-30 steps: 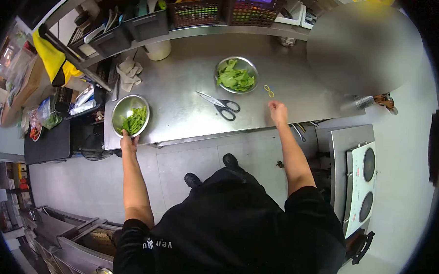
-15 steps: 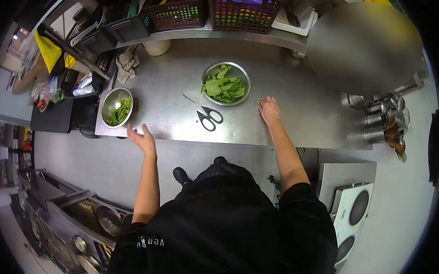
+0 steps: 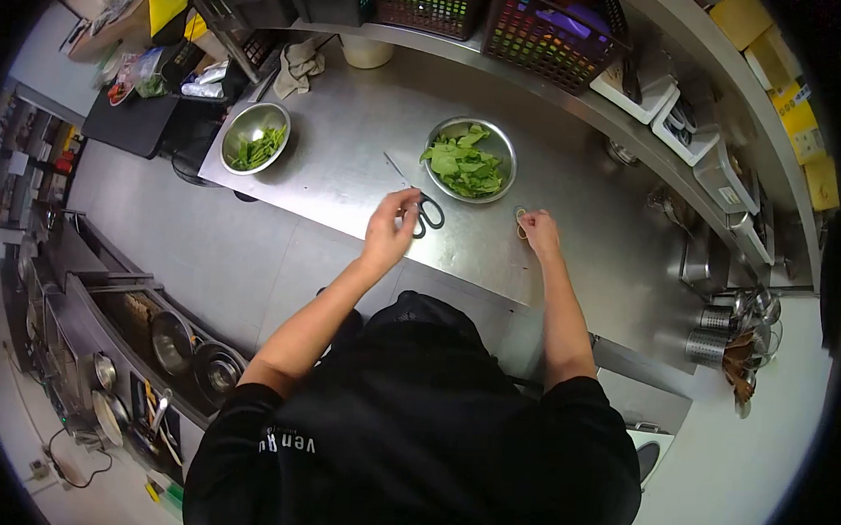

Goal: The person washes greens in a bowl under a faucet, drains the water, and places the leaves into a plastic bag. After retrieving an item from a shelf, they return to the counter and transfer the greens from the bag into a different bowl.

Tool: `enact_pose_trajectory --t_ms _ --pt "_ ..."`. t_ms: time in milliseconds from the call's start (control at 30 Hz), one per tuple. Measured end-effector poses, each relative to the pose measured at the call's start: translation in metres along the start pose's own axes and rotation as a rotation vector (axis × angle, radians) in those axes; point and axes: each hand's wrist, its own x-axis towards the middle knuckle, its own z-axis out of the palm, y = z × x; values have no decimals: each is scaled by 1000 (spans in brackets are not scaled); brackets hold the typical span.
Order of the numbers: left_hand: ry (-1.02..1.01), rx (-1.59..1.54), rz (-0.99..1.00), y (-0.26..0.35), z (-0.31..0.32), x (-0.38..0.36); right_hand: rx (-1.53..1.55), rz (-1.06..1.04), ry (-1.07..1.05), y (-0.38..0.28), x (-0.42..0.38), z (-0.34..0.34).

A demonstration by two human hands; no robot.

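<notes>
My left hand [image 3: 389,231] is over the black handles of the scissors [image 3: 431,212], fingers apart and curved; no firm hold on them shows. The scissors lie on the steel counter [image 3: 350,147], blades toward the back left. My right hand [image 3: 541,232] rests on the counter, its fingertips pinched on a thin tan loop [image 3: 522,226]. Between and behind the hands stands a metal bowl of green leaves [image 3: 467,161]. A second metal bowl [image 3: 242,126] at the left holds cut green pieces [image 3: 257,149].
A cloth [image 3: 299,68] and a white tub [image 3: 366,52] stand at the back left. Plastic baskets [image 3: 552,43] line the shelf above the counter. Utensil holders [image 3: 707,347] are at the right, with pans [image 3: 171,340] at the lower left.
My left hand has moved right, from near the left bowl to the scissors' handles. My right hand stays at the thin loop. The camera view has turned, showing more of the right-hand shelf.
</notes>
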Motion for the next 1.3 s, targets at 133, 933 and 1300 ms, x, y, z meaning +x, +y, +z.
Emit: enact_pose_trajectory --t_ms 133,933,1300 --pt "-124 69 -30 6 20 -7 -121 -62 -28 0 2 9" --pt "-562 391 311 -10 56 -12 -242 -414 -40 -30 -68 -3" --pt "-1115 821 551 -42 119 -39 -215 -468 -123 -43 -155 3"
